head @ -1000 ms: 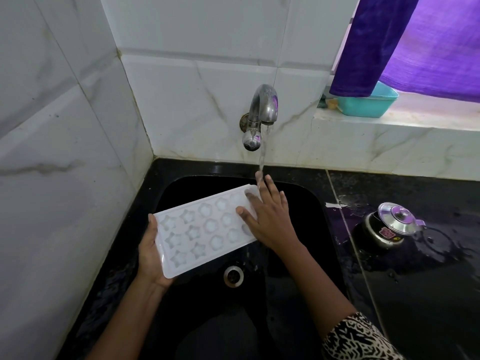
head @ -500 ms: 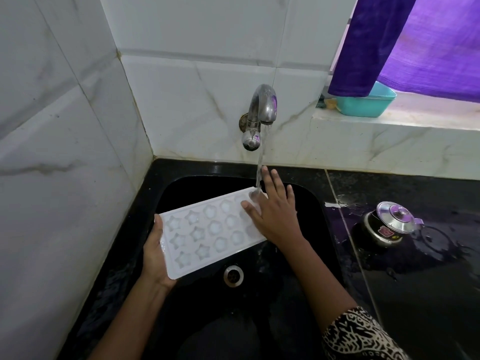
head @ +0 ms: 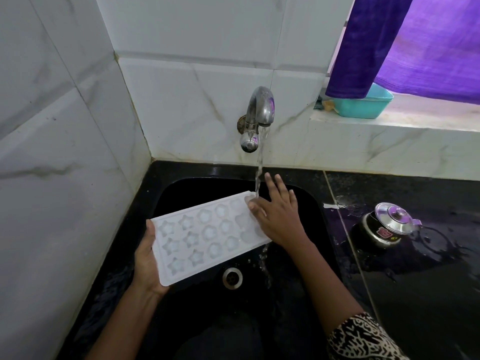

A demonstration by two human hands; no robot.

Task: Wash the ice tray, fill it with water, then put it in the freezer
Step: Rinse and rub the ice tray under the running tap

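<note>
Logging what I am seeing: left hand (head: 146, 263) gripping ice tray (head: 205, 235), right hand (head: 279, 216) pressing it flat-fingered under tap (head: 259, 110); red label (head: 384, 233) on pot (head: 387, 224) unreadable.

Left hand (head: 146, 258) grips the ice tray (head: 205, 236); right hand (head: 280, 219) presses flat.

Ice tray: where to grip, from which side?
Grip the tray by the flat rim of its left short end, from the left, as the left hand does. It is thin and tilted, its middle all moulded cells; the right end is under the water with the right hand flat on it.
</note>
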